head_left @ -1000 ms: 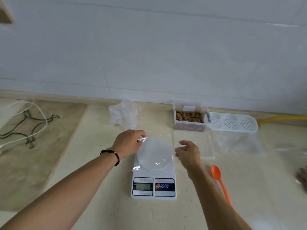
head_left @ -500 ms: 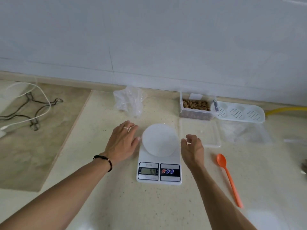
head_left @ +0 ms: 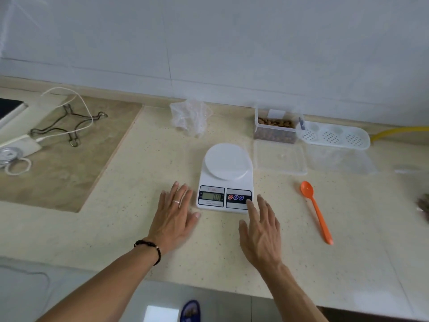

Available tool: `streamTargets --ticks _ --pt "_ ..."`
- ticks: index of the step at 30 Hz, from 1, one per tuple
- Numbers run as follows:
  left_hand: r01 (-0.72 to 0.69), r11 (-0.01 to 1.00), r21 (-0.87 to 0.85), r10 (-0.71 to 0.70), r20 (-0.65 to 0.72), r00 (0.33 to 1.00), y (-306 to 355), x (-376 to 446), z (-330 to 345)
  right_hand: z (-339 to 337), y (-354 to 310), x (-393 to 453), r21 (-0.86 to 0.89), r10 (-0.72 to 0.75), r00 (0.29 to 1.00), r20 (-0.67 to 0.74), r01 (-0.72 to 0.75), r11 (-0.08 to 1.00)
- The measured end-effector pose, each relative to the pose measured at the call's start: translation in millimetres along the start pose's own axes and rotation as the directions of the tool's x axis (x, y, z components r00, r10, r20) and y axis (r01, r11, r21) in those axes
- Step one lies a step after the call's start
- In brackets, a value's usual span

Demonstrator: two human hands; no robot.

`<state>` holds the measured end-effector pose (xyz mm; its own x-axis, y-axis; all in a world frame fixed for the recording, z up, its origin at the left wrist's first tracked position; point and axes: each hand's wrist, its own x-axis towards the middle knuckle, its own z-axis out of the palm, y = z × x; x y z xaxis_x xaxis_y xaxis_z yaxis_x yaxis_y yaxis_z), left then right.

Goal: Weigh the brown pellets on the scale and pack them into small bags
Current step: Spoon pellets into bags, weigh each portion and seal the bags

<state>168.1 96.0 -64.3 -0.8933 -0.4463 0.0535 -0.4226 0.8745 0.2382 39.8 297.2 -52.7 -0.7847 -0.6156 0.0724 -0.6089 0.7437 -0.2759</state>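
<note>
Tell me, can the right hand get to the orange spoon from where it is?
Probably yes. The right hand lies open by the scale, a fingertip at its buttons. The orange spoon lies alone on the counter to its right, with bare counter between them.

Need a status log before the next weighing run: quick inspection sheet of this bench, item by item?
Surface: speckled beige counter with a darker inset panel on the left.
Job's things: white scale, platform bare, display lit; open tub of brown pellets; its clear lid flat in front; orange spoon right of the scale; crumpled clear bags behind.
Clutter: white perforated tray; wire hangers.
Hands: left hand flat beside the scale; right hand open, a fingertip at the button panel.
Cables: white cable looping on the left.
Surroundings: pale tiled wall; yellow hose far right.
</note>
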Motion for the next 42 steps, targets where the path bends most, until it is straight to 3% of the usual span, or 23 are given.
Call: streamTargets --ticks 4,14,27,38,42 --pt "0.005 1.0 -0.016 -0.005 -0.02 1.0 0 -3 8 10 6 3 -0.111 -0.05 0.998 0.033 0.054 0.992" --pt "0.032 0.999 -0.003 -0.032 0.047 0.998 -3 0 9 12 7 14 -0.191 -0.075 0.992 0.104 0.094 0.977" --pt "0.031 0.999 0.012 -0.032 0.073 0.997 -2 0 9 13 1 12 -0.19 -0.045 0.991 0.126 0.069 0.979" --pt "-0.059 0.998 0.021 0.06 -0.034 0.998 7 -12 6 -5 9 4 -0.198 -0.038 0.99 0.139 0.065 0.978" --pt "-0.141 0.987 0.08 0.145 -0.048 0.988 25 -6 -9 -36 33 8 -0.146 0.063 0.988 0.144 -0.042 0.988"
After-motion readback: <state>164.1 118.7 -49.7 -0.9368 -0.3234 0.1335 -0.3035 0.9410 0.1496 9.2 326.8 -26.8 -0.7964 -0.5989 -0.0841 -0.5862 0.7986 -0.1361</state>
